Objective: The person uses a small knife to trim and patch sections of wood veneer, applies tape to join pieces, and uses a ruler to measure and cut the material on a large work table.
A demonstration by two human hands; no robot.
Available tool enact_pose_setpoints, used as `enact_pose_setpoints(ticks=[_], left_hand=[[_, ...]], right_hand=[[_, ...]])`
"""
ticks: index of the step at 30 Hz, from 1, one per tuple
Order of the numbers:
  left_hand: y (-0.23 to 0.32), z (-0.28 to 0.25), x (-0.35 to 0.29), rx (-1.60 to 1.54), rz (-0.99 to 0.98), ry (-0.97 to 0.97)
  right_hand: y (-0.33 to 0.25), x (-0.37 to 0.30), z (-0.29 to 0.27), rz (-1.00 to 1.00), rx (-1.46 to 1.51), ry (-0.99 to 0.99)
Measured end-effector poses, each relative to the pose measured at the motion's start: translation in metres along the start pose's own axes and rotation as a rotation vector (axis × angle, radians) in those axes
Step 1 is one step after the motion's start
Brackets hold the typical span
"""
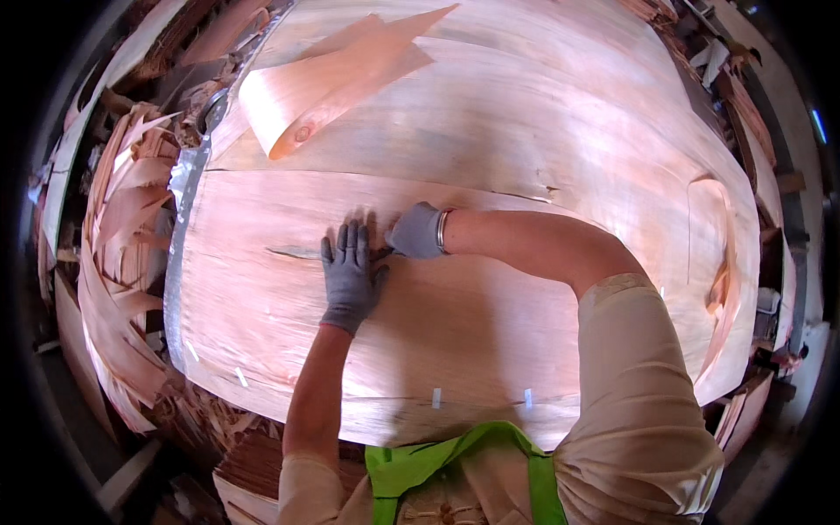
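A broad, pale pinkish wood veneer sheet (262, 210) lies in front of me. My left hand (350, 276), in a grey glove, rests flat on it with the fingers stretched away from me. Just left of those fingers runs a narrow dark split (293, 253) in the veneer. My right hand (417, 232), gloved too, is closed in a fist beside the left fingers. A small dark tip shows between the two hands; what the fist holds is mostly hidden.
A curled veneer piece (324, 87) lies at the far left of the surface. Torn veneer scraps (127, 227) heap up along the left side. A loose curled strip (722, 289) lies at the right. Short tape pieces (437, 398) sit along the near edge.
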State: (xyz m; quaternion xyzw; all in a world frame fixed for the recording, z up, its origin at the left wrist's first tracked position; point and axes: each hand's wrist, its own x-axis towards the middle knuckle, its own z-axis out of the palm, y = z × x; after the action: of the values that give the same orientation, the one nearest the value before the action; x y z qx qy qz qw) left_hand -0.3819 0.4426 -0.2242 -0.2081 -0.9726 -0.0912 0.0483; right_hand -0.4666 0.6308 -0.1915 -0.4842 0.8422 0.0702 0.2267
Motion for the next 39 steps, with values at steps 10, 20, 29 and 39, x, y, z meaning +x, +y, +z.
enact_pose_setpoints(ticks=[10, 20, 29, 39], left_hand=[[0.010, 0.008, 0.008, 0.030, -0.013, -0.063], [0.053, -0.003, 0.051, -0.066, 0.003, -0.001], [0.090, 0.046, 0.110, -0.157, 0.017, 0.083], [0.094, 0.047, 0.112, -0.038, 0.029, 0.064]], right_hand=[[0.070, -0.043, 0.005, 0.082, -0.013, -0.111], [0.130, -0.079, 0.025, 0.194, -0.024, -0.127], [0.129, -0.089, 0.016, 0.242, 0.088, -0.178], [0.143, -0.162, 0.045, 0.513, 0.078, -0.159]])
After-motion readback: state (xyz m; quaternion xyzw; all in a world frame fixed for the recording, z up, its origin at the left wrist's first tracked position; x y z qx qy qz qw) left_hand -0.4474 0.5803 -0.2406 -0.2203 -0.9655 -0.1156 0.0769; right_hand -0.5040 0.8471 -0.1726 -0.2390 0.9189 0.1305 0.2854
